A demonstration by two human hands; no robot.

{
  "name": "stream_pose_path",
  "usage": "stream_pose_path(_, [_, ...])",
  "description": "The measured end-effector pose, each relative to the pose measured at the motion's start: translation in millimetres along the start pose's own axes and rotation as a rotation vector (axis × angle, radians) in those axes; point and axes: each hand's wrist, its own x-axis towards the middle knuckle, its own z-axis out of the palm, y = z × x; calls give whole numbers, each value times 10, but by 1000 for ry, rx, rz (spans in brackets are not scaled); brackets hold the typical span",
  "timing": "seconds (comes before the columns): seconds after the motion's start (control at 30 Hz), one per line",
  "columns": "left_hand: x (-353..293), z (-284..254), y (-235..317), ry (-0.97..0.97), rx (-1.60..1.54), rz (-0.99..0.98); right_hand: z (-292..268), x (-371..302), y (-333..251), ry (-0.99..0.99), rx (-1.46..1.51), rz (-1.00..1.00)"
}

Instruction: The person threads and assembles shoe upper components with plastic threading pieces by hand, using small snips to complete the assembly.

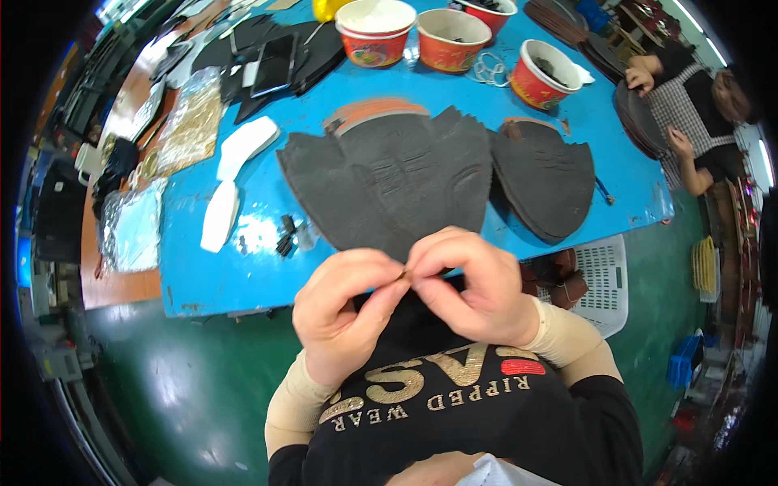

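My left hand point(344, 304) and my right hand point(478, 283) meet fingertip to fingertip in front of my chest, just off the near edge of the table. Thumb and forefinger of each are pinched together. Between them is a tiny brownish bit point(404, 275), mostly hidden by the fingers and too small to name. Right beyond my hands lies a large stack of dark grey cut pieces point(397, 174), curved in outline, with an orange-brown edge at the far side. A smaller stack of similar dark pieces point(547, 178) lies to its right.
Red-and-white paper tubs point(541, 77) stand at the back of the blue table point(243, 283). Small black bits point(285, 236), white shaped pieces point(220, 215) and a phone point(275, 65) are on the left. A white plastic basket point(608, 283) sits below right. Another person point(701, 113) works at far right.
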Motion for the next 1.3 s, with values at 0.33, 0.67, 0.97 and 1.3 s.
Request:
stream_pose_path(0.33, [108, -56, -2, -107, 85, 112, -57, 51, -62, -122, 873, 725])
stream_pose_path(0.67, [265, -136, -41, -94, 263, 134, -430, 255, -67, -72, 893, 710])
stream_pose_path(0.97, [450, -146, -23, -239, 537, 240, -461, 427, 500, 132, -191, 186])
stream_pose_path(1.3, [431, -179, -71, -297, 641, 225, -393, 526, 624, -96, -248, 124])
